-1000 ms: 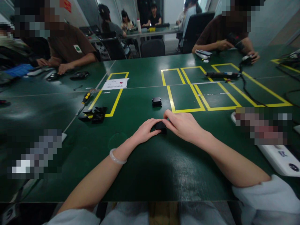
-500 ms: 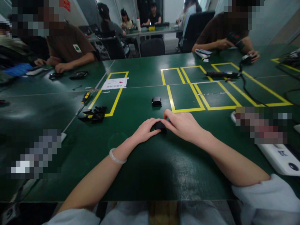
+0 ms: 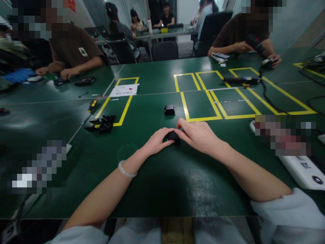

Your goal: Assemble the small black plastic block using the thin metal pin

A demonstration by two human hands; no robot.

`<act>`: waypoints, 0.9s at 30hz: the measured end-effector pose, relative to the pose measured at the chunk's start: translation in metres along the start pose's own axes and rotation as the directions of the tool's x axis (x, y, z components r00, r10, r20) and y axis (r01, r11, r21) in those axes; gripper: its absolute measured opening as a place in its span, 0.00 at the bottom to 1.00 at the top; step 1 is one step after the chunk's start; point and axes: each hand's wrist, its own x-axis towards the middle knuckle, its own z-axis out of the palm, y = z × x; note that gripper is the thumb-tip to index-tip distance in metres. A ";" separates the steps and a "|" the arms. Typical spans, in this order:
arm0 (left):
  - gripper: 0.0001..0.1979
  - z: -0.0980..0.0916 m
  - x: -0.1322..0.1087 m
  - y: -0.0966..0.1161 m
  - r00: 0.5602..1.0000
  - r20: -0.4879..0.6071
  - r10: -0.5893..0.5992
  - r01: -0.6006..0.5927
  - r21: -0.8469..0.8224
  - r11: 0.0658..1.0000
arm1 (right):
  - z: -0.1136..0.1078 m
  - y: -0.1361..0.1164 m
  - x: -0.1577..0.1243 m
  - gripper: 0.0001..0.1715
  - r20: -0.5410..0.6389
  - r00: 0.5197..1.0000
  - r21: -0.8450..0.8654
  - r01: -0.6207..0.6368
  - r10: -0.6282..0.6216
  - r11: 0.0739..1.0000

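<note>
On the green desk (image 3: 157, 189), my left hand (image 3: 156, 142) and right hand (image 3: 198, 135) pinch the small black part (image 3: 173, 136) between their fingertips.

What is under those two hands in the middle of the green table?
A small black block lies on the green table, gripped by the left hand and right hand. Fingers cover its sides, so its details cannot be seen.
</note>
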 end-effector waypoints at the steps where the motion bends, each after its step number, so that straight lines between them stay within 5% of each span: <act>1: 0.20 0.000 0.000 0.000 1.000 -0.001 0.000 0.000 -0.001 1.000 | 0.000 0.000 0.000 0.20 0.000 1.000 -0.001 -0.001 0.001 1.000; 19: 0.23 0.000 0.000 -0.001 1.000 -0.003 0.025 -0.025 0.004 1.000 | 0.002 0.002 0.000 0.14 -0.034 0.999 -0.022 -0.025 0.024 0.999; 27: 0.23 0.000 -0.001 -0.001 1.000 -0.005 0.017 -0.017 0.011 1.000 | 0.002 0.004 0.002 0.21 0.019 0.997 -0.098 -0.076 0.079 0.992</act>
